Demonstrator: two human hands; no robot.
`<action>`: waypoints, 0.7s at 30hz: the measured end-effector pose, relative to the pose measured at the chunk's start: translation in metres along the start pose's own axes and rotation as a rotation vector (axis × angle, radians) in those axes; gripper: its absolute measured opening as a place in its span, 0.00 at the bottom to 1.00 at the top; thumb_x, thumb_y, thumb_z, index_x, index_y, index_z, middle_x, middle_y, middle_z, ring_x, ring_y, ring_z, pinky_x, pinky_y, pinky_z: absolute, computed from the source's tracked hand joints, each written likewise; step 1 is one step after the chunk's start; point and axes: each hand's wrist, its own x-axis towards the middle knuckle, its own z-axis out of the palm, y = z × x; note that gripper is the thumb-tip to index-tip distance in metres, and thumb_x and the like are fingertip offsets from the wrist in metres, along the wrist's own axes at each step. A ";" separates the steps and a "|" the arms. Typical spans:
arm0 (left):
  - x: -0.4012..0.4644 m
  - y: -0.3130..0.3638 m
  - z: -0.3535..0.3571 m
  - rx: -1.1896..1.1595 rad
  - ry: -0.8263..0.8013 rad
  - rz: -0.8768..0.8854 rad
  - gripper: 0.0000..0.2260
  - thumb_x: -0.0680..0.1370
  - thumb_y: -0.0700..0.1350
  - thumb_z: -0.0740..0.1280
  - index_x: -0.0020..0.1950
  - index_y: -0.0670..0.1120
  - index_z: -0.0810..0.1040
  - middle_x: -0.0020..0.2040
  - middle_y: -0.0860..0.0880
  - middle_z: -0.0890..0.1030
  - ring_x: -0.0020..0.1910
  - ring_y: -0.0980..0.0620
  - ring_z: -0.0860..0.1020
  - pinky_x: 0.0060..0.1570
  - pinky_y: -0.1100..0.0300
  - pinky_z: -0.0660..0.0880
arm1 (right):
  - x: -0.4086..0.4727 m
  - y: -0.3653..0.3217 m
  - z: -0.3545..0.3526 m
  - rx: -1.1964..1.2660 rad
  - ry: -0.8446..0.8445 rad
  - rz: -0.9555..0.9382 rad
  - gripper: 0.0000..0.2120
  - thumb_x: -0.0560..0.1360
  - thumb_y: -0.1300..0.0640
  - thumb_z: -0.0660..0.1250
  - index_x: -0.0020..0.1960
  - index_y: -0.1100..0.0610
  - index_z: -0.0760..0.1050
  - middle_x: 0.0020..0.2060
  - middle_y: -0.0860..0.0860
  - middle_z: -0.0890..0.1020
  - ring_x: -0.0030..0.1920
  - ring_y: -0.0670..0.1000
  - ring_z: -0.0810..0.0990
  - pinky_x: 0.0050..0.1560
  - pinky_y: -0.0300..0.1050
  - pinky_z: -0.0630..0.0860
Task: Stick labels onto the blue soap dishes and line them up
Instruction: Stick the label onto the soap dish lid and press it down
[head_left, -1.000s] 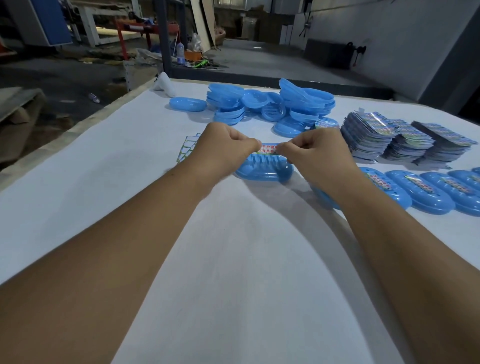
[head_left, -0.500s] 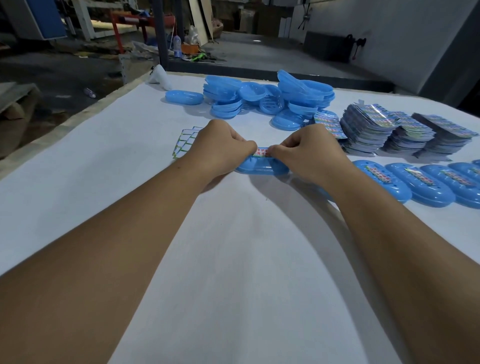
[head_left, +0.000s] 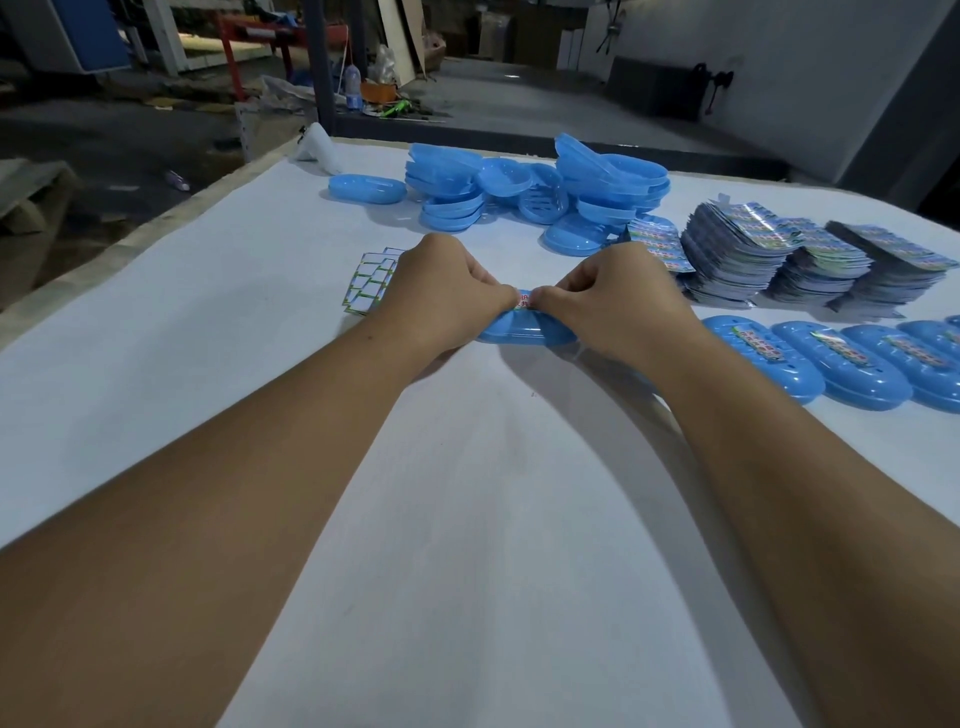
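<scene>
Resting on the table (head_left: 467, 519), a blue soap dish (head_left: 524, 332) is gripped by the left hand (head_left: 447, 291) and right hand (head_left: 618, 301); its label (head_left: 523, 300) is pinched by both.

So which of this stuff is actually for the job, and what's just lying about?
For the job: dish under both hands (left hand, right hand), label, label stacks, dish pile, labelled row.

Lying about: white bottle, floor clutter.

two hands (head_left: 524, 304), three label stacks (head_left: 815, 260)
</scene>
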 end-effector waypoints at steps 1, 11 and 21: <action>0.001 0.000 0.000 0.008 0.003 0.001 0.08 0.71 0.54 0.75 0.37 0.51 0.84 0.34 0.56 0.81 0.37 0.60 0.77 0.30 0.65 0.65 | 0.000 0.000 0.000 -0.003 -0.001 -0.001 0.16 0.72 0.41 0.74 0.35 0.52 0.84 0.28 0.49 0.81 0.32 0.49 0.74 0.33 0.44 0.70; 0.004 -0.001 0.005 0.135 0.061 0.053 0.10 0.71 0.55 0.75 0.34 0.51 0.82 0.30 0.58 0.77 0.36 0.60 0.75 0.30 0.65 0.64 | 0.000 0.000 0.004 -0.077 0.052 -0.006 0.17 0.72 0.42 0.73 0.31 0.52 0.80 0.26 0.47 0.78 0.34 0.51 0.76 0.32 0.44 0.68; 0.001 0.007 0.007 0.348 0.144 0.184 0.13 0.74 0.56 0.71 0.37 0.47 0.82 0.35 0.49 0.81 0.40 0.48 0.79 0.38 0.57 0.71 | 0.001 -0.008 0.006 -0.255 0.147 -0.006 0.16 0.71 0.38 0.72 0.37 0.51 0.82 0.38 0.50 0.82 0.41 0.54 0.79 0.32 0.42 0.65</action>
